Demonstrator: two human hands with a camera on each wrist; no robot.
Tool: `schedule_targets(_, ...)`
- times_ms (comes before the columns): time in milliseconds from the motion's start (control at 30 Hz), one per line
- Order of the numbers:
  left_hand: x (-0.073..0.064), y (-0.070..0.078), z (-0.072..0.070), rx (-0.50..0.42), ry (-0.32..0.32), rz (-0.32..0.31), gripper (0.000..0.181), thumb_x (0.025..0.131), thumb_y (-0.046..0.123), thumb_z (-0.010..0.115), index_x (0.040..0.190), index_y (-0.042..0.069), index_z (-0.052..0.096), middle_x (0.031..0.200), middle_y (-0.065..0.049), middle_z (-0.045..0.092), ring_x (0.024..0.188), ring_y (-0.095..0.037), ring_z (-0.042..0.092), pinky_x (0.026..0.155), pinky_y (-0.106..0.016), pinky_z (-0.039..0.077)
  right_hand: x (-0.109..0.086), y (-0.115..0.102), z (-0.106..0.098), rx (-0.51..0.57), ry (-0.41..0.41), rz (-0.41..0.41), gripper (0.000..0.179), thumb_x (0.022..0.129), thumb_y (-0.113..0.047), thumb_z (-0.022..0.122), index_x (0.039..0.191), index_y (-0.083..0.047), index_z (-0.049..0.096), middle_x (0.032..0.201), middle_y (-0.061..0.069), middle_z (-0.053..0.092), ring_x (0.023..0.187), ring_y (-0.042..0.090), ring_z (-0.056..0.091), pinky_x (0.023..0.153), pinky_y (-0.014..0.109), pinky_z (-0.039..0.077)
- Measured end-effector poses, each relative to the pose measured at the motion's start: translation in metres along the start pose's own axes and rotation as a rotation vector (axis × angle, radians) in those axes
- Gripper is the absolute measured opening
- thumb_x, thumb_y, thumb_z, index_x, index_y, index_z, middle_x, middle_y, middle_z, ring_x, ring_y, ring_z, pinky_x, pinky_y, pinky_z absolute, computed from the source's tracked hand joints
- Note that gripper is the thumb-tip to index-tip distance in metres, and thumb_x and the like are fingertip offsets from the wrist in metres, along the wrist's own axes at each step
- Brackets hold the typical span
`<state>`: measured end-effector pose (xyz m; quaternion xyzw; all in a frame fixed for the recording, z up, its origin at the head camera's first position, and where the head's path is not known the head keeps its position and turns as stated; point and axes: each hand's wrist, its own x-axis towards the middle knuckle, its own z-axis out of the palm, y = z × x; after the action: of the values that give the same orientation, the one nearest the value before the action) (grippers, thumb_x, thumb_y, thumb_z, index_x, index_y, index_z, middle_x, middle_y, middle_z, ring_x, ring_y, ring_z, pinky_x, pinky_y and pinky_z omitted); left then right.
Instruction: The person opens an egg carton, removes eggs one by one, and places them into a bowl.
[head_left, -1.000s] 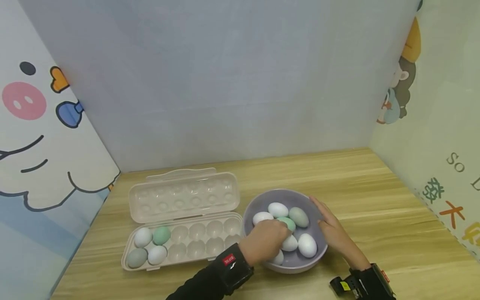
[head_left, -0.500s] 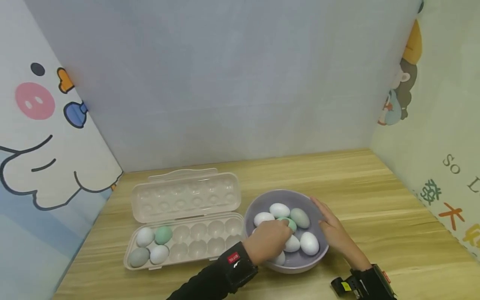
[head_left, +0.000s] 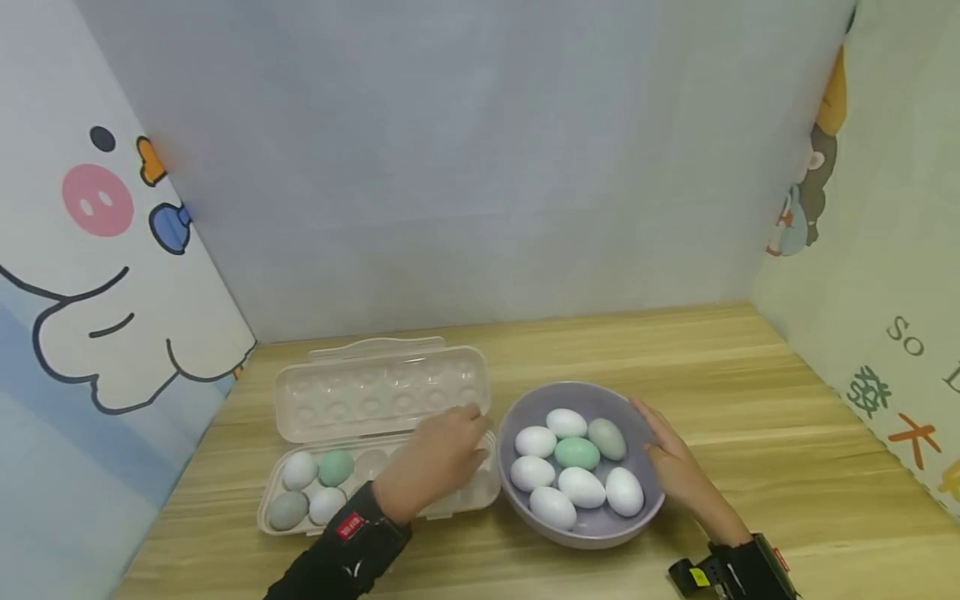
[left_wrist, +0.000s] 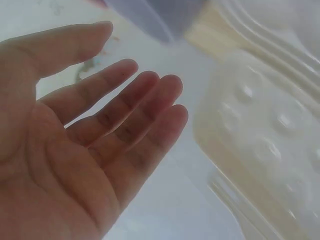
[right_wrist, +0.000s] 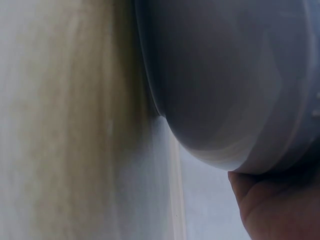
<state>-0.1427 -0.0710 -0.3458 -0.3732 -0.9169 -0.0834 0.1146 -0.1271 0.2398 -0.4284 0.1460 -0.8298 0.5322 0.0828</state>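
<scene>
Over the right half of the egg carton (head_left: 450, 502), my left hand (head_left: 435, 458) hovers with nothing in it. Its palm and loosely extended fingers (left_wrist: 135, 115) face the left wrist camera. My right hand (head_left: 675, 467) grips the right rim of a grey-purple bowl (head_left: 637, 500), its thumb at the rim; the bowl's outer side (right_wrist: 215, 75) fills much of the right wrist view. In the bowl lie several white eggs (head_left: 581, 487), a green egg (head_left: 577, 453) and a grey-green egg (head_left: 607, 439). The carton's left end holds two white eggs (head_left: 300, 471), a green one (head_left: 336, 468) and a grey one (head_left: 288, 510).
The carton's clear lid (head_left: 382, 392) lies folded back behind its tray, close to the bowl's left side. Everything stands on a wood-grain table (head_left: 697, 367). A pale back wall (head_left: 465, 167) and cartoon-printed side panels (head_left: 97, 275) enclose it.
My left hand has left the eggs in the bowl and moved left over the carton, empty. The eggs it covered now show. My right hand stays on the bowl. The head view has shifted slightly.
</scene>
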Motion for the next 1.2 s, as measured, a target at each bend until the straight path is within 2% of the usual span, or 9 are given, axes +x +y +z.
schedule_targets(200, -0.033, -0.051, -0.009, 0.066, 0.026, -0.138, 0.024, 0.072, 0.014, 0.070, 0.092, 0.006, 0.060, 0.076, -0.002, 0.049, 0.069, -0.020, 0.053, 0.052, -0.033, 0.045, 0.000, 0.000, 0.000, 0.005, 0.003, -0.012, 0.062, 0.078, 0.014, 0.031, 0.137, -0.003, 0.025, 0.139, 0.028, 0.021, 0.127, 0.046, 0.016, 0.099, 0.064, 0.014)
schedule_targets(333, -0.055, -0.083, -0.009, 0.073, -0.019, -0.229, 0.026, 0.072, 0.011, 0.069, 0.096, 0.004, 0.060, 0.080, -0.005, 0.053, 0.074, -0.022, 0.056, 0.058, -0.035, 0.048, 0.001, 0.000, 0.001, 0.007, -0.001, -0.009, 0.062, 0.078, 0.015, 0.030, 0.137, -0.003, 0.025, 0.139, 0.028, 0.020, 0.127, 0.046, 0.015, 0.099, 0.064, 0.014)
schedule_targets(467, -0.075, -0.104, -0.004, 0.029, -0.089, -0.302, 0.026, 0.072, 0.010, 0.068, 0.095, 0.002, 0.059, 0.080, -0.005, 0.052, 0.074, -0.022, 0.055, 0.066, -0.037, 0.048, 0.001, 0.000, 0.001, 0.007, -0.010, 0.000, 0.062, 0.079, 0.014, 0.030, 0.138, -0.003, 0.024, 0.140, 0.028, 0.020, 0.128, 0.046, 0.014, 0.099, 0.064, 0.014)
schedule_targets(600, -0.091, -0.114, 0.001, -0.024, -0.133, -0.363, 0.029, 0.069, 0.010, 0.071, 0.094, 0.001, 0.059, 0.078, -0.003, 0.049, 0.073, -0.019, 0.052, 0.067, -0.037, 0.047, 0.001, 0.001, 0.001, 0.014, -0.018, 0.000, 0.061, 0.080, 0.014, 0.030, 0.138, -0.004, 0.023, 0.141, 0.027, 0.018, 0.128, 0.045, 0.013, 0.100, 0.064, 0.013)
schedule_targets(833, -0.104, -0.123, 0.005, -0.084, -0.103, -0.398, 0.031, 0.066, 0.008, 0.070, 0.094, 0.001, 0.059, 0.079, -0.002, 0.047, 0.070, -0.015, 0.048, 0.064, -0.034, 0.046, 0.000, 0.000, 0.001, 0.021, -0.005, -0.015, 0.061, 0.079, 0.014, 0.031, 0.137, -0.003, 0.025, 0.140, 0.028, 0.020, 0.128, 0.046, 0.014, 0.099, 0.064, 0.013)
schedule_targets(967, -0.109, -0.124, 0.007, -0.106, -0.094, -0.408, 0.032, 0.064, 0.008, 0.070, 0.093, 0.001, 0.059, 0.079, -0.001, 0.044, 0.069, -0.013, 0.046, 0.062, -0.033, 0.045, -0.001, -0.001, 0.000, 0.023, -0.003, -0.021, 0.061, 0.079, 0.014, 0.030, 0.137, -0.002, 0.025, 0.139, 0.029, 0.020, 0.128, 0.045, 0.014, 0.100, 0.064, 0.013)
schedule_targets(1200, -0.107, -0.125, 0.010, -0.108, -0.122, -0.423, 0.035, 0.064, 0.009, 0.070, 0.096, 0.000, 0.059, 0.083, -0.003, 0.051, 0.074, -0.017, 0.051, 0.068, -0.038, 0.048, -0.002, 0.000, 0.000, 0.023, 0.001, -0.014, 0.061, 0.078, 0.015, 0.030, 0.137, -0.003, 0.025, 0.140, 0.028, 0.020, 0.128, 0.045, 0.014, 0.100, 0.063, 0.013)
